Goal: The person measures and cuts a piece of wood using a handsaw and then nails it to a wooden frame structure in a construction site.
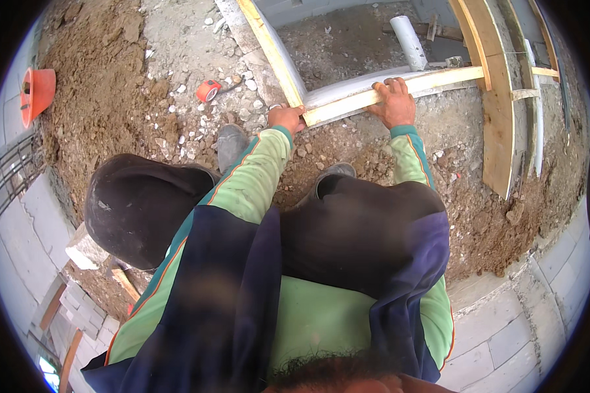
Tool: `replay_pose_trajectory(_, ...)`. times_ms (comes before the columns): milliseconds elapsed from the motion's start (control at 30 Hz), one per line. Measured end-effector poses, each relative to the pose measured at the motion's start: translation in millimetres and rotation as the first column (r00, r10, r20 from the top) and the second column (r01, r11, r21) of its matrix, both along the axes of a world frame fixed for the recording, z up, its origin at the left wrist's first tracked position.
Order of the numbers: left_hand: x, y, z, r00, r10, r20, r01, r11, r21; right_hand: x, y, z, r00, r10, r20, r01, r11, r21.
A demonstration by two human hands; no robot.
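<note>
A long wooden plank (452,76) on edge runs across in front of me, along a grey concrete edge. At its left end it meets a second plank (269,47), which runs away from me, forming a corner. My left hand (286,119) is closed at this corner, its fingers bent around the plank's end and partly hidden. Farther right, my right hand (394,105) grips the cross plank from above, fingers over the far side and thumb toward the near side. Behind the cross plank, a white pipe (410,42) stands tilted.
An orange tape measure (208,90) lies on the stony soil, left of the corner. Farther left is an orange bucket (40,98), with a steel bar cage (10,167) nearer me. Upright formwork boards (496,124) stand at right. Grey block walls (498,327) border the ground.
</note>
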State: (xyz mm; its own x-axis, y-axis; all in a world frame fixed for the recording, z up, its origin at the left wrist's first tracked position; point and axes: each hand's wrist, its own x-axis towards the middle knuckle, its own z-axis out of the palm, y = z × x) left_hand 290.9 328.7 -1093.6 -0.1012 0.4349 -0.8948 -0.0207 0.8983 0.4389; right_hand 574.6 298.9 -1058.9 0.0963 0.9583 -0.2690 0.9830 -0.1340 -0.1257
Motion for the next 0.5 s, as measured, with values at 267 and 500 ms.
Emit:
replay_pose_trajectory(267, -3.9, 4.2, 14.6, 0.995, 0.024, -0.100, -0.020, 0.999, 0.036, -6.6, 5.9, 6.6, 1.000, 0.019, 0.006, -0.019, 1.000, 0.014)
replay_pose_trajectory(500, -13.6, 2.9, 0.6, 0.998, 0.057, -0.034, -0.055, 0.998, 0.042, -4.1, 13.9, 11.4, 0.998, 0.030, -0.056, -0.027, 0.998, 0.052)
